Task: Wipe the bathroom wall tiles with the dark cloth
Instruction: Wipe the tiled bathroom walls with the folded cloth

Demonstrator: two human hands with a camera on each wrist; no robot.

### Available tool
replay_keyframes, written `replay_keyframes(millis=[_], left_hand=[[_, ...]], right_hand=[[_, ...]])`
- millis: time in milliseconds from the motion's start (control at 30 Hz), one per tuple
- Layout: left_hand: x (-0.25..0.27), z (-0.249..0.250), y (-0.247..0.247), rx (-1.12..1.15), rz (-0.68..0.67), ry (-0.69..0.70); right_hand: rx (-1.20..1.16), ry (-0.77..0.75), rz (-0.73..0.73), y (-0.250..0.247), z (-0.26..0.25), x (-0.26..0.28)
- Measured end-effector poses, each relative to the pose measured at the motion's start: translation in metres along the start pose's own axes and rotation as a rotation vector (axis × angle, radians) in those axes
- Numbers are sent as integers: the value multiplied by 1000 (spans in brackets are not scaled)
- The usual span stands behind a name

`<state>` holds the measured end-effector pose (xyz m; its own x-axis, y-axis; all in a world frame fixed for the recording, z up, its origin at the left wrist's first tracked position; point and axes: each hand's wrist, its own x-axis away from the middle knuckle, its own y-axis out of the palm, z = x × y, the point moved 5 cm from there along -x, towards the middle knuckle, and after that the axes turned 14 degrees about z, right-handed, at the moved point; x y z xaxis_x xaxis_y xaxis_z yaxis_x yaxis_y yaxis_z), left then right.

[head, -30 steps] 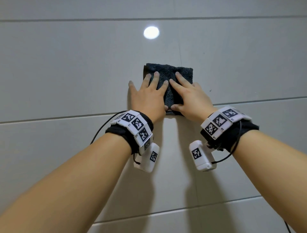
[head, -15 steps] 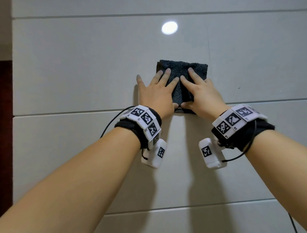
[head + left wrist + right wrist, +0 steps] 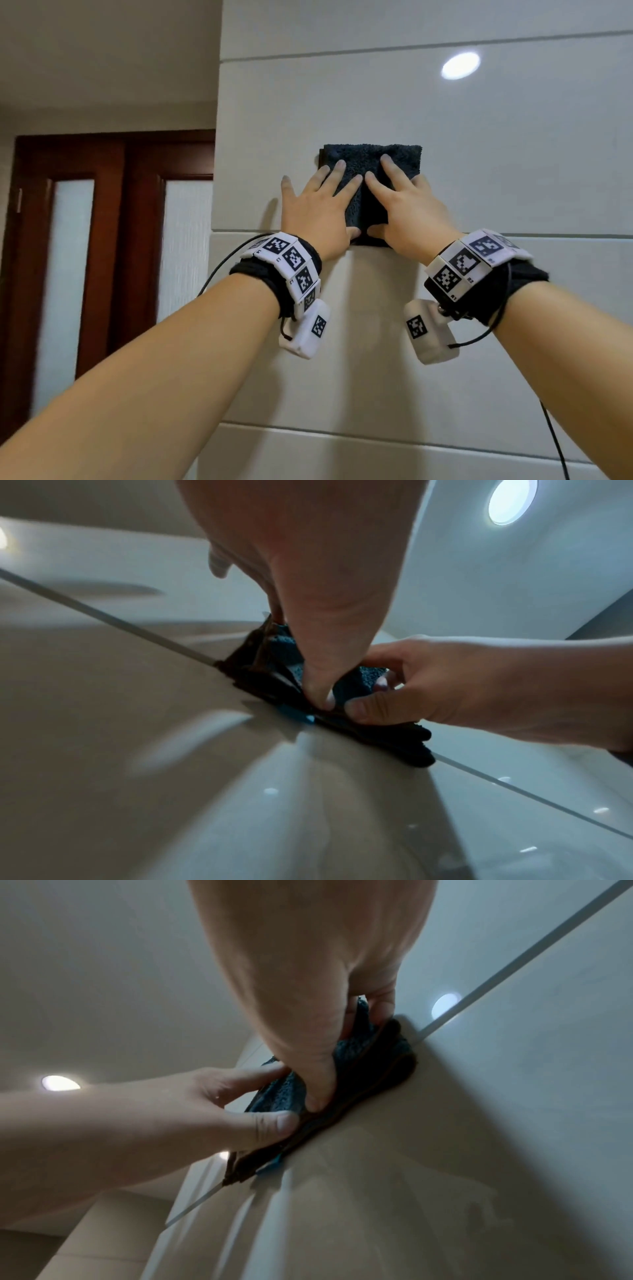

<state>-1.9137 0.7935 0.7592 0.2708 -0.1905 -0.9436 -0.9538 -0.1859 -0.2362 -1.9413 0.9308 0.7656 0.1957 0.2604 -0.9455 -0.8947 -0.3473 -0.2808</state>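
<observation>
A folded dark cloth point(image 3: 371, 161) lies flat against the pale wall tiles point(image 3: 496, 164), just above a grout line. My left hand point(image 3: 318, 212) presses its left half with spread, straight fingers, the little finger on bare tile. My right hand point(image 3: 407, 209) presses the right half the same way. Both thumbs sit at the cloth's lower edge. In the left wrist view, my left hand point(image 3: 325, 615) and right hand point(image 3: 445, 685) bear on the bunched cloth point(image 3: 356, 683). The right wrist view shows my right hand point(image 3: 318, 1015), left hand point(image 3: 171, 1118) and the cloth point(image 3: 377, 1064).
The tiled wall ends at a vertical corner point(image 3: 216, 171) a short way left of my left hand. Beyond it stands a dark wooden door with frosted panes point(image 3: 102, 240). A ceiling light's reflection point(image 3: 460, 65) glows on the tile above and to the right.
Both hands have slid the cloth leftward along the wall, close to its corner. The view has swung left, bringing the corner and the wooden door into sight.
</observation>
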Motion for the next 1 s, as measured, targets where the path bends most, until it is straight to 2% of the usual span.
replay_keyframes(millis=[200, 333, 733, 1000], left_hand=[[24, -91, 5, 5, 6, -37], [32, -132, 9, 16, 27, -32], [38, -168, 11, 41, 62, -4], [13, -192, 5, 0, 58, -10]], right_hand=[[0, -56, 20, 24, -88, -24], [-3, -65, 20, 35, -124, -36], [6, -79, -5, 39, -160, -46], [39, -103, 33, 34, -173, -77]])
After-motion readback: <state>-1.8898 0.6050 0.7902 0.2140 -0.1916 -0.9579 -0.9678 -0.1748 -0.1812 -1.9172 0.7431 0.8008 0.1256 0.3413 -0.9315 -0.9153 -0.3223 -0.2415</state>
